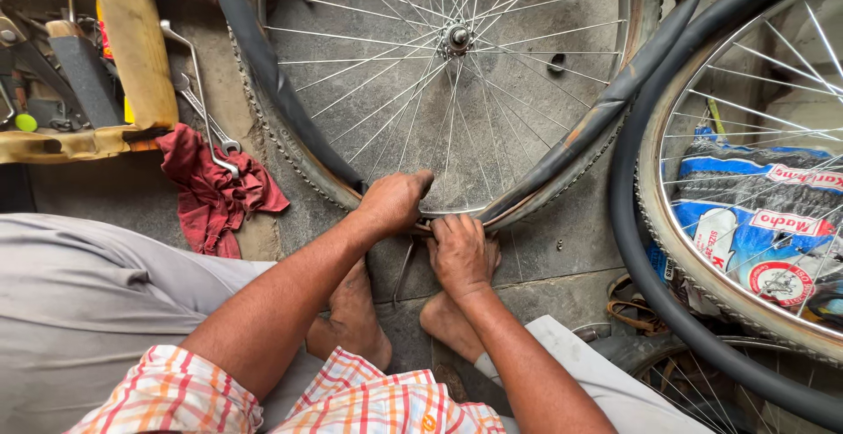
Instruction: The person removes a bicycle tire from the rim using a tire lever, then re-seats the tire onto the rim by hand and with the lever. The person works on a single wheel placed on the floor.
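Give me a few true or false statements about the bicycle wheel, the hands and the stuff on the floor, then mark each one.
1. Both hands work at the near rim of the spoked bicycle wheel. True: left hand, right hand.
2. The wheel stands upright in a stand. False: it lies flat on the floor.
3. A red rag lies left of the wheel. True.
4. The spanners lie inside the wheel. False: they lie outside it, by the rag.
5. The person wears shoes. False: the feet are bare.

We see the wheel [452,91] lying on the floor [562,249], a rag [211,192] left, another wheel [755,179] right, spanners [206,109] on the rag.
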